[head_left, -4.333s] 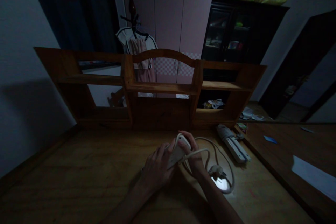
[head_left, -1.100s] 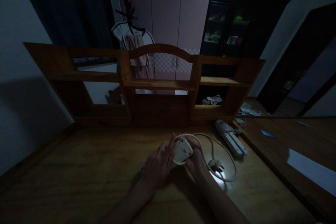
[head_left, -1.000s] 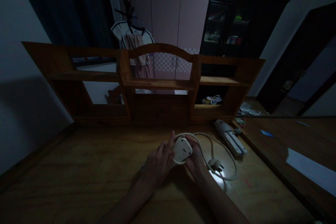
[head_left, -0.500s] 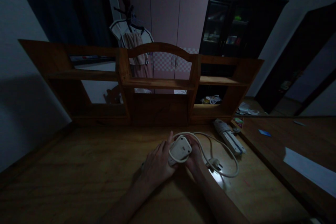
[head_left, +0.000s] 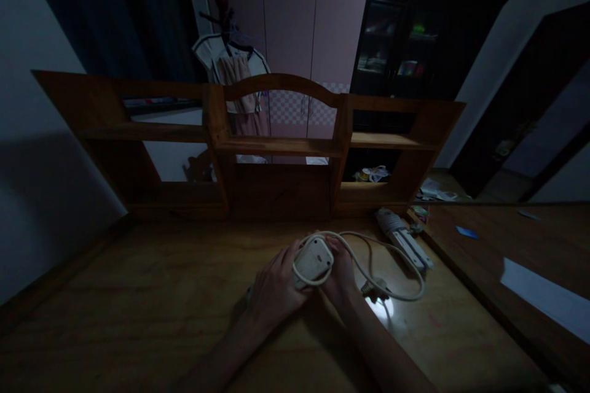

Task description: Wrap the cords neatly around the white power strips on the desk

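A white power strip (head_left: 315,256) is held up above the wooden desk, its end turned toward me and the white cord (head_left: 410,296) looped around it. My left hand (head_left: 276,282) is closed around the strip's left side. At its right side, my right hand (head_left: 340,270) has its fingers closed on the cord; the fingertips are partly hidden behind the strip. From there the cord makes a wide loop to the right, and its plug (head_left: 375,288) is near the desk surface beside my right wrist.
A second power strip (head_left: 408,245), with its cord wound around one end, lies at the right rear of the desk. A wooden shelf unit (head_left: 281,146) stands along the back edge. On the adjoining brown surface are a white sheet (head_left: 544,295) and a blue card (head_left: 467,232).
The left fingers have folded down closer to the strip. The strip has shifted slightly left, and the cord loop and plug at right have swung and turned a little.
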`<state>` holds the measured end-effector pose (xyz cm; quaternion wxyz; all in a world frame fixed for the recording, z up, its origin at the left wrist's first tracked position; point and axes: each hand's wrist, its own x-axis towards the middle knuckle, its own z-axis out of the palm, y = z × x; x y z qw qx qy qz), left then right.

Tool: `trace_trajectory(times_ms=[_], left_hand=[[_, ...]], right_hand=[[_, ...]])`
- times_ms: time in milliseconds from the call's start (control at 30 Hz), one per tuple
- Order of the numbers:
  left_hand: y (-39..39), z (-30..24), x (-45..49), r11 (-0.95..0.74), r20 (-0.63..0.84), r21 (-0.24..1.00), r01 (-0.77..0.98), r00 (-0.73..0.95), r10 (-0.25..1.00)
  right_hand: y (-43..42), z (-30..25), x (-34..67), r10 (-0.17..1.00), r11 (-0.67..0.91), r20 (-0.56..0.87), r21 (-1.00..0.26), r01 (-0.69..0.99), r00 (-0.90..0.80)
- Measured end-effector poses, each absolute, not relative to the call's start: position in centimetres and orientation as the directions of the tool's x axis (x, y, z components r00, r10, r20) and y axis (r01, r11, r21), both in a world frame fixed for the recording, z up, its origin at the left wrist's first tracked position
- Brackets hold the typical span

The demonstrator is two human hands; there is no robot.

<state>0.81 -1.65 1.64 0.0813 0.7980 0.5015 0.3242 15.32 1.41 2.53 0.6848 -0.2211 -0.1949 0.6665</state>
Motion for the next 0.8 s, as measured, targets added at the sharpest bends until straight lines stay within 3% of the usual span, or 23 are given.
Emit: trace_trajectory(times_ms=[133, 267, 467, 633, 800], left_hand=[[-1.5, 1.8, 0.6, -0.427, 0.435, 0.533, 0.73, 0.196, 0.879], [-1.1, 1.8, 0.2, -0.36, 0.426, 0.606, 0.709, 0.092, 0.9], [-0.8, 1.7, 0.1, -0.313, 0.393, 0.647, 0.696, 0.048, 0.918], [-1.1, 1.7, 0.3, -0.358, 0.452, 0.627, 0.692, 0.052, 0.891], [-1.5, 2.1, 0.5, -0.452, 0.562, 0.678, 0.58, -0.014, 0.827]], right_hand=[[1.1, 3.5, 15.2, 0.994, -0.105, -0.054, -0.457, -0.883, -0.09], [0.5, 3.8, 15.1, 0.994, -0.079, 0.013, -0.552, -0.83, -0.104], [0.6, 3.7, 15.1, 0.979, 0.084, 0.194, -0.69, -0.719, -0.071], [1.3, 4.3, 16.1, 0.986, 0.099, 0.161, -0.743, -0.662, -0.033], [1.8, 3.4, 16.1, 0.985, 0.112, 0.168, -0.764, -0.636, -0.029]])
